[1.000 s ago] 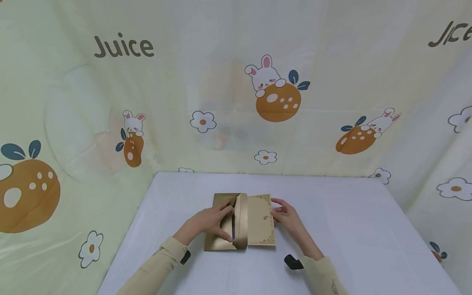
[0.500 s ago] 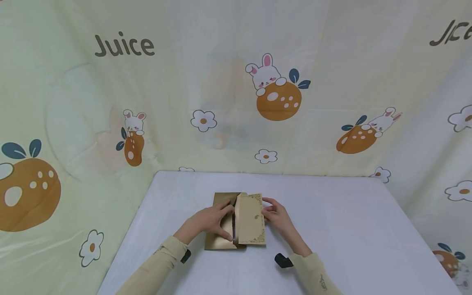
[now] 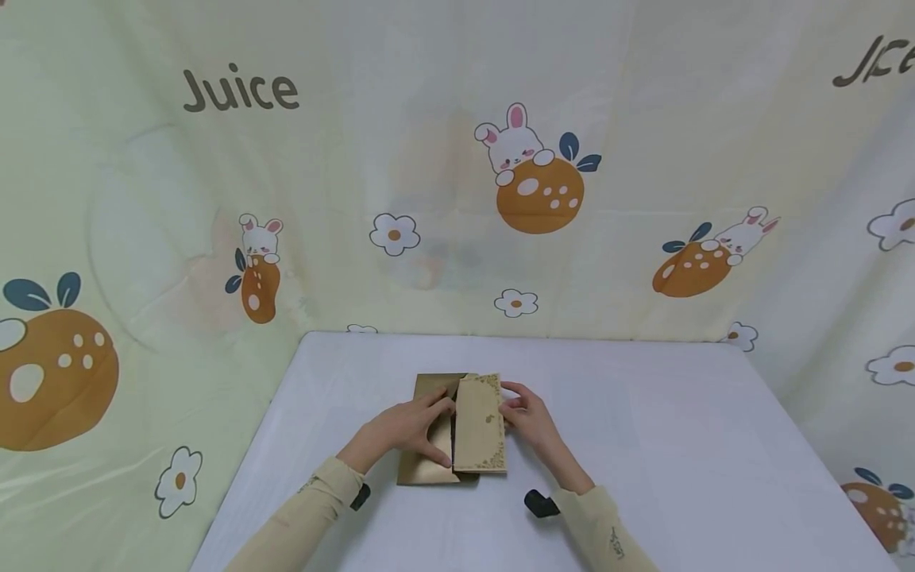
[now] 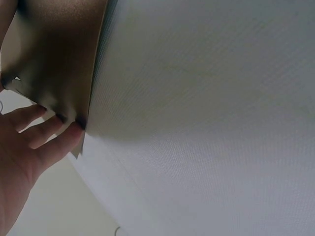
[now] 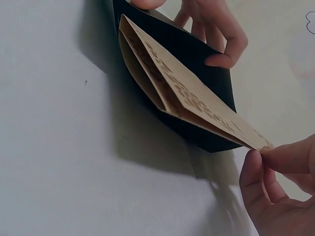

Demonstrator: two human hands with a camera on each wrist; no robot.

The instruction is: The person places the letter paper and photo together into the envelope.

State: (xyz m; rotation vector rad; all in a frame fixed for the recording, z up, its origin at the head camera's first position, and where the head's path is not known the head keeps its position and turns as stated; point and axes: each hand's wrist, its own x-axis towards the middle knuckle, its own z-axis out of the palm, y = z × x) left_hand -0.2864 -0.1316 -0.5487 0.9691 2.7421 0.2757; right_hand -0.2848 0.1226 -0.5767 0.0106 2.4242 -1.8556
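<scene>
A gold envelope (image 3: 429, 470) lies on the white table with its mouth to the right; its dark inside (image 5: 224, 93) shows in the right wrist view. My left hand (image 3: 400, 429) holds the envelope at its mouth, thumb at the near end and fingers at the far end. In the left wrist view several fingers lie against the envelope (image 4: 61, 54). My right hand (image 3: 532, 421) pinches the right edge of a cream folded card (image 3: 477, 425) with gold corner patterns. The card (image 5: 192, 96) lies over the flap, its left edge at the envelope's mouth; its leaves stand slightly apart.
The white-covered table (image 3: 643, 429) extends around the envelope. A patterned curtain (image 3: 443, 159) with rabbits, oranges and flowers hangs behind and at both sides. A black wrist device (image 3: 541, 504) sits by the right sleeve, another (image 3: 360, 497) by the left.
My right hand has moved left with the card, from the right of the envelope's flap to over it and up to the mouth. My left hand and the envelope have stayed in place.
</scene>
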